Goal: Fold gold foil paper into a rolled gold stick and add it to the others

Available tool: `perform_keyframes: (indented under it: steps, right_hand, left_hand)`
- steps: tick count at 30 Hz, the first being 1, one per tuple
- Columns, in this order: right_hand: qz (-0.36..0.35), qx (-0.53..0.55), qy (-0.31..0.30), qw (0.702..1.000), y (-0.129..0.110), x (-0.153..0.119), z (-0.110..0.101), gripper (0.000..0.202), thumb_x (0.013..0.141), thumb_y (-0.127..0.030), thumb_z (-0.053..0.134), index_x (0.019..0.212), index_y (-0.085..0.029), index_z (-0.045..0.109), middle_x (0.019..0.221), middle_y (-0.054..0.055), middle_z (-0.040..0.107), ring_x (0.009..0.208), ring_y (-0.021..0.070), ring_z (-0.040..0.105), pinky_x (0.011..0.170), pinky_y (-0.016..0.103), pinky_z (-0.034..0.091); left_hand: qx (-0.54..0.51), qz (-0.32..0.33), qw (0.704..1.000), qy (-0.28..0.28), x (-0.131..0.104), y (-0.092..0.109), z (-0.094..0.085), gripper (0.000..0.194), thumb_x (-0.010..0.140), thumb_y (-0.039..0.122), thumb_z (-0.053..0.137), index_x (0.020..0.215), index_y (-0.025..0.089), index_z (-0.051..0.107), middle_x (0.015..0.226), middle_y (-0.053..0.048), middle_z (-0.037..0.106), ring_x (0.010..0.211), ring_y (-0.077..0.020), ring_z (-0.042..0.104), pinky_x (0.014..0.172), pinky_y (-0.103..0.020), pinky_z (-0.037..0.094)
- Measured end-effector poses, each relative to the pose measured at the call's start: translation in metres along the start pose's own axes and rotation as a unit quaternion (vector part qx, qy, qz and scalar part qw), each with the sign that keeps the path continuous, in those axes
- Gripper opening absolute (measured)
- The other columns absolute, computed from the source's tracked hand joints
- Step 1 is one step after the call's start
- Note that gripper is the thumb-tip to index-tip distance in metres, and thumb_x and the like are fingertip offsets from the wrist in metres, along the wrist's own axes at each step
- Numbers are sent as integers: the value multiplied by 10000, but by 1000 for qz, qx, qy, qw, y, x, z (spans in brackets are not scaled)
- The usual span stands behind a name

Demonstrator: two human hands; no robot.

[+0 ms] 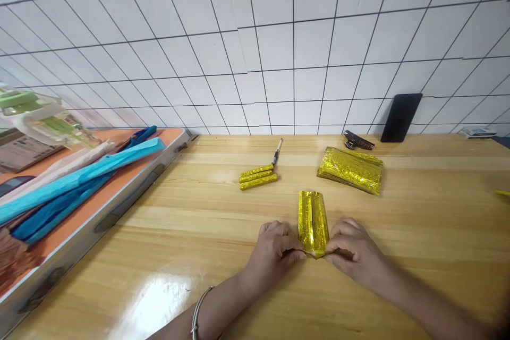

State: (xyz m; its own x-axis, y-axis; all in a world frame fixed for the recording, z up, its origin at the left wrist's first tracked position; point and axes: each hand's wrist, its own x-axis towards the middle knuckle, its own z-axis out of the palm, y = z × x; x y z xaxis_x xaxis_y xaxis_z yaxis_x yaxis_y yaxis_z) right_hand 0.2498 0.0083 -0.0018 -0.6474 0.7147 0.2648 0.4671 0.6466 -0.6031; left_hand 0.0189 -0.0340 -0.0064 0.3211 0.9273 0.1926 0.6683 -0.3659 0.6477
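A sheet of shiny gold foil paper [306, 218], its long sides folded in toward the middle, lies on the wooden table in front of me. My left hand [277, 247] pinches its near left corner between thumb and fingers. At the near right corner, my right hand [353, 249] pinches the same sheet. The near edge is slightly bent up between the two hands. Beyond the sheet, to the left, lie three narrow gold foil rolls [258, 177] side by side. A stack of flat gold foil sheets [353, 170] rests to the right behind it.
A pen [278, 151] lies behind the rolls. Near the tiled wall [271, 53] are a dark hair clip [358, 141] and a black phone-like slab [401, 118] leaning upright. At left, a raised orange-topped surface [175, 136] holds rolled blue paper [119, 162].
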Motion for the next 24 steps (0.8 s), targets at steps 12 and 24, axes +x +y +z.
perform_keyframes:
  steps: [12, 24]
  right_hand:
    - [5, -2, -43, 999, 3, 0, -4, 69, 809, -226, 606, 780, -242, 666, 771, 16, 595, 816, 177, 506, 730, 330, 384]
    - [55, -56, -2, 997, -9, 3, 4, 142, 746, -169, 582, 617, -199, 530, 724, 14, 547, 778, 181, 480, 705, 325, 371]
  left_hand:
    - [-17, 29, 999, -11, -1, -7, -2, 85, 799, 328, 663, 831, 258, 699, 785, -9, 630, 813, -171, 540, 816, -327, 342]
    - [60, -41, 997, -12, 4, 10, -1, 105, 857, 295, 582, 797, 230, 638, 871, -1, 589, 866, -180, 475, 791, -322, 333]
